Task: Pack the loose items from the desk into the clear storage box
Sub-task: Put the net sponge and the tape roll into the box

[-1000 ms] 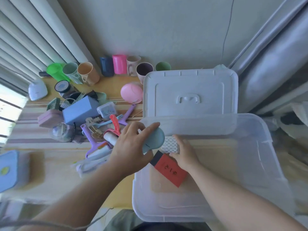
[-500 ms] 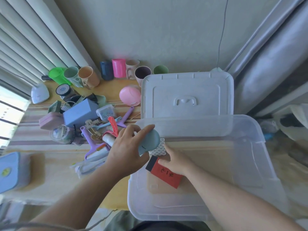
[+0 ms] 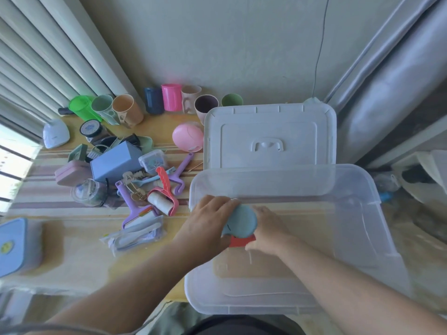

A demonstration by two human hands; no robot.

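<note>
The clear storage box (image 3: 362, 213) sits open at the desk's right end, its white lid (image 3: 268, 136) lying behind it. Inside the box's left part, my left hand (image 3: 208, 223) grips a round pale blue object (image 3: 242, 221). Beside it my right hand (image 3: 268, 230) holds a red flat packet (image 3: 238, 241), mostly hidden under the blue object and my fingers. To the left on the desk lies a pile of loose items: a red lint roller (image 3: 164, 194), purple rollers (image 3: 130, 209), a blue box (image 3: 113, 163) and a pink round case (image 3: 187, 137).
A row of coloured cups (image 3: 169, 97) stands along the back wall. A blue-lidded container (image 3: 14, 247) sits at the desk's left front. A bagged white item (image 3: 135, 235) lies near the front. Blinds hang at left, a curtain at right.
Both hands moved right and down into the box. The blue object now covers most of the red packet, and the white mesh piece is no longer visible.
</note>
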